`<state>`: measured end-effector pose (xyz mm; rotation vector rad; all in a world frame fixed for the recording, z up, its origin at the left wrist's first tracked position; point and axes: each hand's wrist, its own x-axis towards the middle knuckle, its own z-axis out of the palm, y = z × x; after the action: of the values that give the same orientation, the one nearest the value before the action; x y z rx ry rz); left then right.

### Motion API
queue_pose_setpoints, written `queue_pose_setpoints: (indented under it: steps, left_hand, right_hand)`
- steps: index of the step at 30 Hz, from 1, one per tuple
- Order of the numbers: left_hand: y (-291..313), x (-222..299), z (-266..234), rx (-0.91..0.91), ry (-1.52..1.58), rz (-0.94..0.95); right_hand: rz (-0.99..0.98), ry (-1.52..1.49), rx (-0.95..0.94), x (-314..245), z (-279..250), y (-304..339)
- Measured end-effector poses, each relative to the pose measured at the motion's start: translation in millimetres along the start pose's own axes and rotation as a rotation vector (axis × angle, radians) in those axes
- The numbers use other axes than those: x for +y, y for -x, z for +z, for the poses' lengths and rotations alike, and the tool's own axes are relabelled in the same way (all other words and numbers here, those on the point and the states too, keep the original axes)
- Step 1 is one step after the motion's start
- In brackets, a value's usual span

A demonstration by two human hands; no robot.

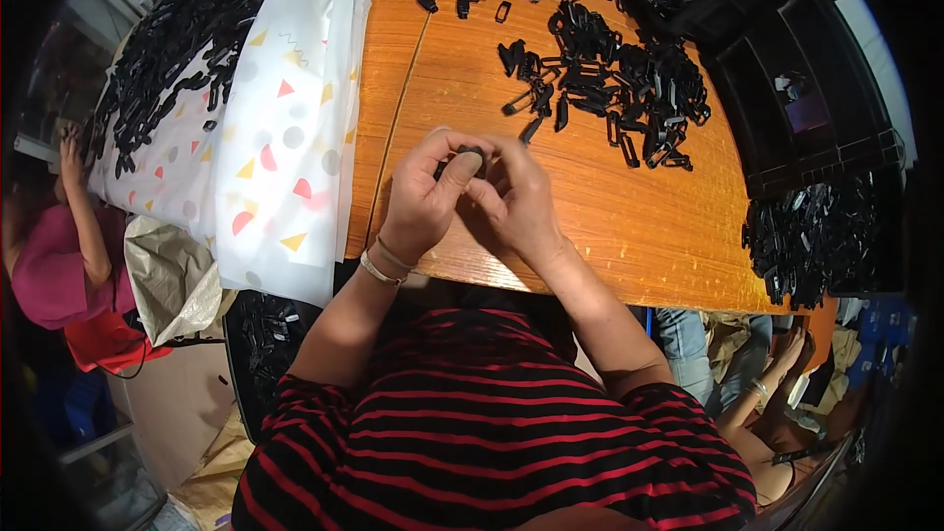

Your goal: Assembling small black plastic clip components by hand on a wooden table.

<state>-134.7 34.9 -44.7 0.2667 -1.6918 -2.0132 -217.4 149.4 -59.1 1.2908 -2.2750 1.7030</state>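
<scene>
Right hand (517, 199) over wooden table (629, 246), people (67, 270) nearby.

The wood-grain desk (639, 231) has a dark seam (402, 108). From the view's centre, loose black plastic frames (595, 74) heap toward one o'clock, more black pieces (463, 7) scatter at twelve, and a patterned white sheet (280, 152) lies toward ten.

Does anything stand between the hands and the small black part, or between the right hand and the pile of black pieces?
Nothing visible does. The left hand holds the black part directly, the right hand close beside it. Only bare tabletop lies between the right hand and the pile.
</scene>
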Motion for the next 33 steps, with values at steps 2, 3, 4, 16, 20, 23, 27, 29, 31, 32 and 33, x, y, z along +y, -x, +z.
queue_pose_setpoints:
  steps: [2, 3, 4, 16, 20, 23, 27, 29, 31, 32, 33]
  left_hand:
    - [-4, -1, -6, -0.115, -0.223, 0.141]
    - [-5, -1, -6, -0.119, -0.221, 0.140]
    - [-6, 0, -6, -0.142, -0.220, 0.134]
    - [-79, -6, 4, -0.053, 0.002, -0.308]
    - [-143, -24, 6, -0.106, -0.585, -0.067]
    - [-173, -33, 17, -0.115, -1.024, 0.126]
    - [-199, -34, 37, -0.124, -1.305, -0.064]
    - [-206, -36, 43, -0.131, -1.355, -0.159]
    - [-208, -40, 45, -0.113, -1.476, -0.173]
    - [-207, -40, 46, -0.119, -1.478, -0.174]
    - [-203, -40, 45, -0.132, -1.477, -0.132]
  right_hand:
    - [0.019, -0.080, -0.114, -5, -1, 4]
    - [0.046, -0.096, -0.114, -8, -1, 7]
    - [0.072, -0.112, -0.113, -9, 0, 8]
    - [-0.068, 0.217, -0.273, 39, -31, -43]
    - [-0.134, 0.635, -0.215, 56, -25, -73]
    - [-0.242, 0.924, -0.357, 65, -23, -81]
    - [-0.275, 0.914, -0.420, 63, -27, -77]
    - [-0.272, 0.835, -0.425, 56, -33, -75]
    - [-0.271, 0.752, -0.430, 51, -35, -73]
    - [-0.226, 0.653, -0.393, 51, -36, -71]
    - [-0.182, 0.553, -0.355, 51, -37, -68]
